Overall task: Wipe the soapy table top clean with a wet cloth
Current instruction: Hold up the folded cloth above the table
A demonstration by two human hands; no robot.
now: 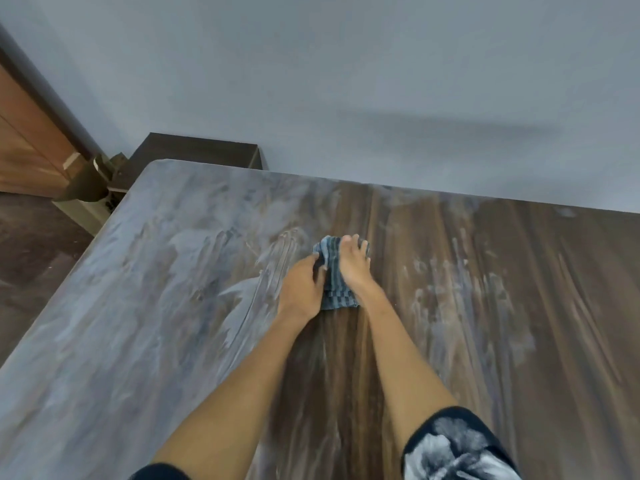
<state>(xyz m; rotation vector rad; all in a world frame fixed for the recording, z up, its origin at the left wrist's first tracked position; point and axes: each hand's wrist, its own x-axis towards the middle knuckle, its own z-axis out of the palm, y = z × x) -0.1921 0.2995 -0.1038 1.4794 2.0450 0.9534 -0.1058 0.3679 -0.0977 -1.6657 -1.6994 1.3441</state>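
Both hands, left (300,289) and right (354,268), fingers pressing striped cloth (334,282) on soapy table top (138,306).

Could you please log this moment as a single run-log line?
phase: wiping | left hand: holds cloth | right hand: presses cloth flat | table: soapy at left, streaked at right

Grey wall (346,81) across the far side. Wooden door (24,143) far left. Dark cabinet (194,150) against wall. Dark floor (31,244) left.
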